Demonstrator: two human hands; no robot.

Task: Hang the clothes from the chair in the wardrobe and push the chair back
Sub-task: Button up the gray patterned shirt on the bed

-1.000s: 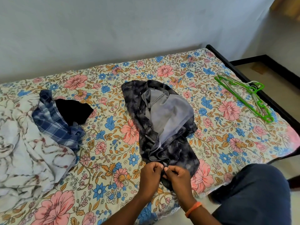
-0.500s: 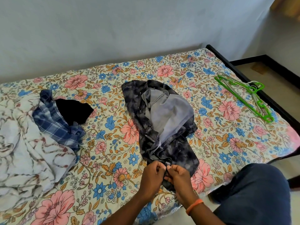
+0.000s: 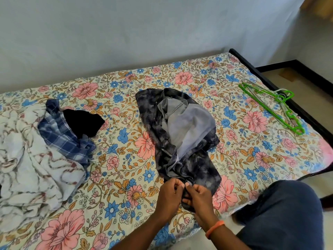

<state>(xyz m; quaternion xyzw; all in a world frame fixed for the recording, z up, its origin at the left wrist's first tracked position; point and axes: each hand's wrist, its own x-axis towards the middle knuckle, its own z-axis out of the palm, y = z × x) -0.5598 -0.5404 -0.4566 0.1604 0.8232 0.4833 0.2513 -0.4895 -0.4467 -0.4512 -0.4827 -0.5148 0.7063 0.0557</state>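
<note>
Here, on the near edge of a floral bed, left hand and right hand pinching the near end of a dark tie-dye garment, likely readying it for hanging; next, probably fetching the green hangers lying well apart.

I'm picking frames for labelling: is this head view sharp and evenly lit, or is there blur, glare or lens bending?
Head view: soft, even daylight, no glare; the hands and dark shirt look sharp enough; only faint shadows lie under the clothes; the wide lens bows the bed edge and wall line; the green hangers stay crisp; the black cloth shows no detail.
</note>
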